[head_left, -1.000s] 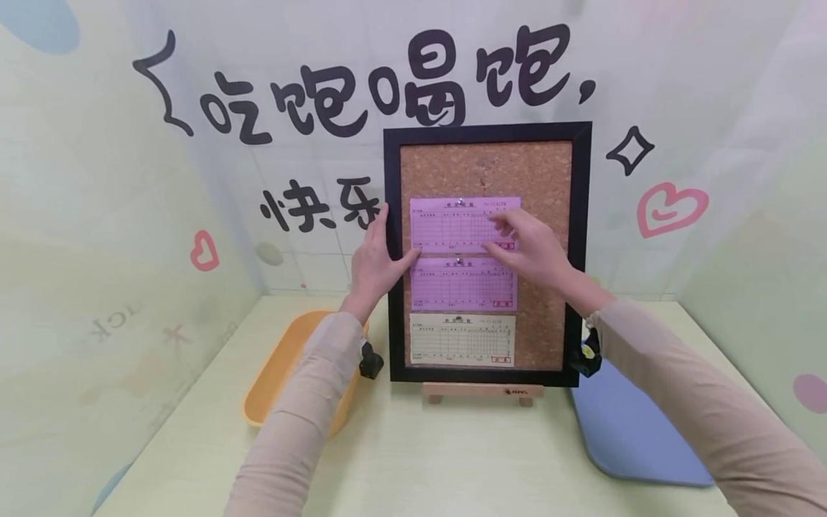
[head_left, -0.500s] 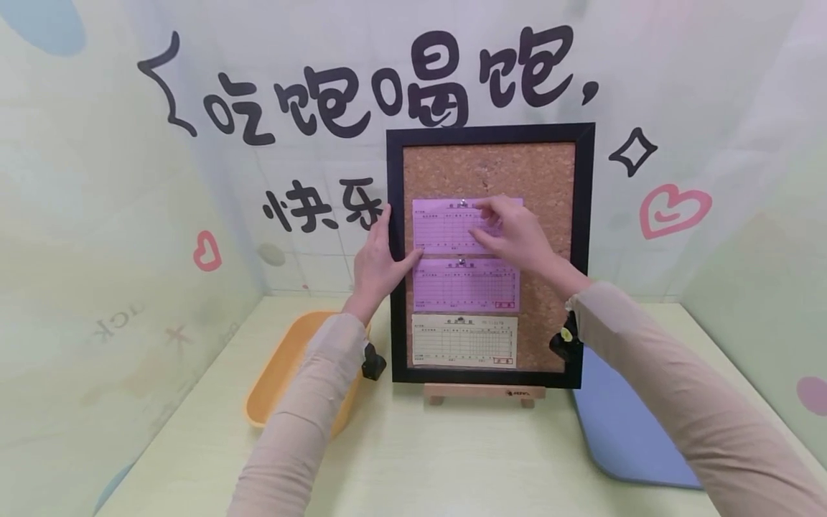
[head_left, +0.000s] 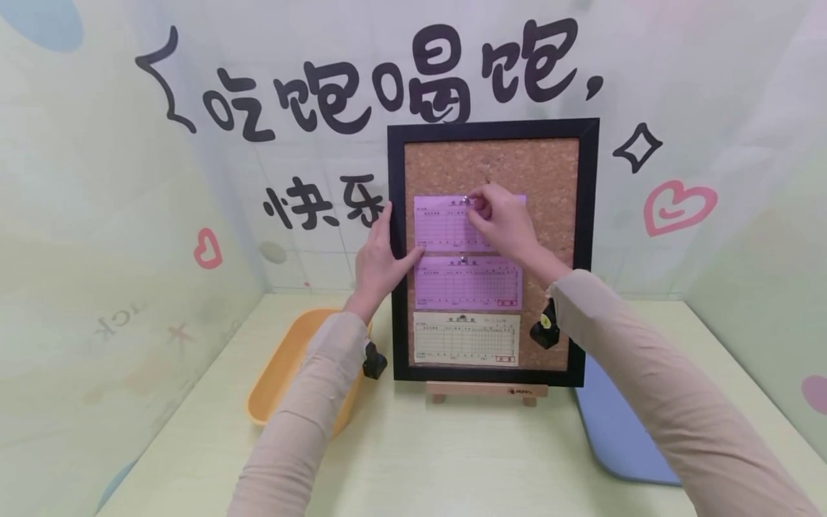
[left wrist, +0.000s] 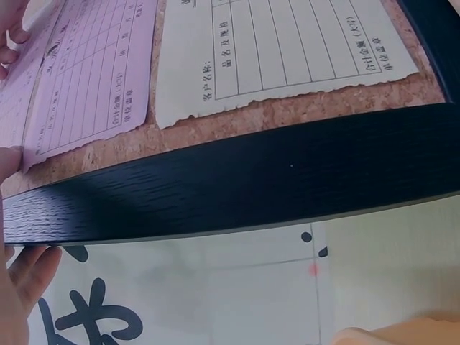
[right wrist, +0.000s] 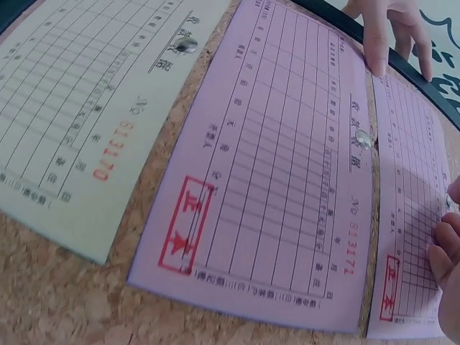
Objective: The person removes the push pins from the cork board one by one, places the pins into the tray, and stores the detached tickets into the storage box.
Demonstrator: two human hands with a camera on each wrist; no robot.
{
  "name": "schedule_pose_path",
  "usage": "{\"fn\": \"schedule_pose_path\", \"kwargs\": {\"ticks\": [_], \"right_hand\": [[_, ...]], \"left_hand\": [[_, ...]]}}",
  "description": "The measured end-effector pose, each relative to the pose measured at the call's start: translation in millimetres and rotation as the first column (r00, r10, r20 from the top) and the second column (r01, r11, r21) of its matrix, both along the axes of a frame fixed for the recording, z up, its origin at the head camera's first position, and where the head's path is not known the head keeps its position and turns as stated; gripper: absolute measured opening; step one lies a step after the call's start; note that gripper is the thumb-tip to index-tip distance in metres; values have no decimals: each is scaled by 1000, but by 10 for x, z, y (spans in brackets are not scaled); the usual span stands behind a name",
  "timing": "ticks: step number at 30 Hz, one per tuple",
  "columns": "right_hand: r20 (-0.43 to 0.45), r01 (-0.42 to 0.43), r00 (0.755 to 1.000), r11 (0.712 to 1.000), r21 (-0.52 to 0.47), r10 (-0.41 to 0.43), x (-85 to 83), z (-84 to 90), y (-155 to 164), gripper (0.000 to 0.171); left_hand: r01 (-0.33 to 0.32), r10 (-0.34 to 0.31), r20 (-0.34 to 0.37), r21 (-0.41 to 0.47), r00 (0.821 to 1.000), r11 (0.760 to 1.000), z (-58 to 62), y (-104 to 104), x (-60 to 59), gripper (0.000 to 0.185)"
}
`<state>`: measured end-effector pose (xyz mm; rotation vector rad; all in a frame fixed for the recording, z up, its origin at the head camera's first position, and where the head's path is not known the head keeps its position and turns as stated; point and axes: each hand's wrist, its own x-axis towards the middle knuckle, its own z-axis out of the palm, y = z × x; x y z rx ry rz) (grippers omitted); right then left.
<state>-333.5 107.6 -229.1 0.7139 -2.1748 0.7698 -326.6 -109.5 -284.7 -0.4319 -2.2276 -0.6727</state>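
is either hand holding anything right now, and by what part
The right hand pinches the pin at the top edge of the upper pink slip. The left hand grips the board's black frame by its left side, thumb on that slip.

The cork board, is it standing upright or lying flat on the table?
Upright. The cork board stands on a small wooden easel on the table, its face toward the camera; the left hand grips its left frame edge.
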Motion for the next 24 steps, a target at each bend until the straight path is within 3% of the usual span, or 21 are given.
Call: {"fn": "schedule_pose_path", "kwargs": {"ticks": [11,24], "right_hand": [[-24,143,989,989,-23,-143,-24,-5,-98,13],[27,193,981,979,-73,-191,-3,38,-154,12]], "left_hand": [[-12,12,15,5,1000,1000,5,13,10,86],[-13,13,-17,7,1000,1000,-16,21,1,86]]}}
